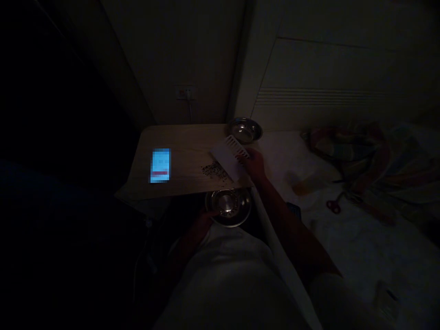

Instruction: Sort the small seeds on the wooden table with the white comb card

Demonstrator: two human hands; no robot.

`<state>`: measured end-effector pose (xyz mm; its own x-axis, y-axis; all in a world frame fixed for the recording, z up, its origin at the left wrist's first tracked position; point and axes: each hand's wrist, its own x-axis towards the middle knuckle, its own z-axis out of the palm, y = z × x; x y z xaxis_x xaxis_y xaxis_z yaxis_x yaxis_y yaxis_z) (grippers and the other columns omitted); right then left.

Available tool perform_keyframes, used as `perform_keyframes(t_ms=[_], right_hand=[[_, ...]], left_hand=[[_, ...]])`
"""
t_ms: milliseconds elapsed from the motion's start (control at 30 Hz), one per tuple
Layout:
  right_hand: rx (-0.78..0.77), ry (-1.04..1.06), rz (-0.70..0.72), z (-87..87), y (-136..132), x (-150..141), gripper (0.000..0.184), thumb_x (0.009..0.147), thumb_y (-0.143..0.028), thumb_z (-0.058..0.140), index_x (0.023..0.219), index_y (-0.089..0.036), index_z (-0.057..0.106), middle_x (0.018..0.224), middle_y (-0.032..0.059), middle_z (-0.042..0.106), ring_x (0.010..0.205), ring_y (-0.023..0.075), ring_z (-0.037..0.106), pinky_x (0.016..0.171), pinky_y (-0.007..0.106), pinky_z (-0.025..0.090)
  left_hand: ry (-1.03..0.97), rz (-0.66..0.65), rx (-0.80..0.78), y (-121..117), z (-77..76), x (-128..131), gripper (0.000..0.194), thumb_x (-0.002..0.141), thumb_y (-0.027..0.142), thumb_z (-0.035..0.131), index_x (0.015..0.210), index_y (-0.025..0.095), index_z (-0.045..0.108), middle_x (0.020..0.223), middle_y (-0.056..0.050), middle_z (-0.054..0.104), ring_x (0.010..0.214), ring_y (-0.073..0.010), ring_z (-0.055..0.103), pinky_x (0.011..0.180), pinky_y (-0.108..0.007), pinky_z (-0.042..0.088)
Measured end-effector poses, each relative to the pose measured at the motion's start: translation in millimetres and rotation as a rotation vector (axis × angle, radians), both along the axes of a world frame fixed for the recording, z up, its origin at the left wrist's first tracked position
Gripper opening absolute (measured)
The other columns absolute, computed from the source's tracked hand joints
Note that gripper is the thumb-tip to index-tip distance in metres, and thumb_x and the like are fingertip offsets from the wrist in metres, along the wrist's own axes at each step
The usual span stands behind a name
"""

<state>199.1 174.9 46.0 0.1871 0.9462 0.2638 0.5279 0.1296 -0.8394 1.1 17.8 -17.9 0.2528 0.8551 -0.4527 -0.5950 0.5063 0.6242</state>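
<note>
My right hand (254, 164) is closed on a flat white plastic piece with a row of slots along one end (227, 158). It is tilted over the wooden table, beside a scatter of small dark bits (213, 171). My left hand (206, 219) grips the near left rim of a shiny metal bowl (245, 206), just below the table's front edge. Some small bits lie inside this bowl. Another metal bowl (245, 130) rests at the table's back right corner. The room is very dark, so finger details are faint.
A lit phone (160, 165) lies on the left of the wooden table (185, 142). To the right is a bed with a white sheet (330, 238), red-handled scissors (333, 206) and a crumpled patterned cloth (347, 146). A cord hangs from a wall socket (184, 92).
</note>
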Motion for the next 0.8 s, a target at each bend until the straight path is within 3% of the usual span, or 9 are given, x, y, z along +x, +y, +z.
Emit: perform_keyframes(t_ms=[167,267,367,600,800], right_hand=[[0.04,0.085,0.026,15.5,-6,28,0.034,0.07,-0.04,0.061,0.093,-0.016,0.066,0.078,0.0024,0.068,0.068,0.0159,0.059,0.063,0.029,0.048],[0.025,0.123,0.053,26.3,-21,46,0.032,0.069,-0.04,0.063,0.091,-0.016,0.066,0.078,0.0022,0.067,0.065,0.0153,0.059,0.06,0.027,0.047],[0.008,0.054,0.076,32.7,-40,60,0.029,0.07,-0.038,0.064,0.089,-0.017,0.067,0.083,0.0032,0.069,0.071,0.0167,0.061,0.065,0.029,0.048],[-0.028,-0.169,0.092,34.6,-81,83,0.03,0.074,-0.04,0.061,0.092,-0.018,0.07,0.082,0.0045,0.071,0.071,0.0199,0.063,0.064,0.031,0.048],[-0.09,-0.193,0.058,23.1,-95,92,0.032,0.073,-0.041,0.061,0.095,-0.019,0.07,0.082,0.0046,0.071,0.069,0.0206,0.063,0.063,0.033,0.048]], left_hand=[[0.011,-0.005,-0.007,1,-3.5,1,0.044,0.064,0.017,0.075,0.107,0.019,0.065,0.114,-0.006,0.068,0.114,-0.0305,0.055,0.099,-0.042,0.041],[0.024,-0.011,-0.007,0,-4.6,2,0.037,0.081,0.031,0.063,0.115,0.017,0.059,0.121,-0.008,0.06,0.109,-0.0256,0.057,0.092,-0.045,0.047],[0.042,-0.025,-0.021,-1,-6.5,2,0.036,0.087,0.036,0.055,0.118,0.017,0.056,0.12,-0.009,0.057,0.103,-0.0231,0.058,0.085,-0.044,0.051],[0.072,-0.031,-0.038,-6,-1.8,-3,0.034,0.087,0.035,0.056,0.116,0.017,0.057,0.12,-0.009,0.058,0.103,-0.0231,0.058,0.086,-0.043,0.05],[0.055,-0.017,-0.029,-6,7.7,-5,0.039,0.058,0.015,0.077,0.096,0.02,0.07,0.101,-0.006,0.072,0.109,-0.0317,0.059,0.096,-0.042,0.041]])
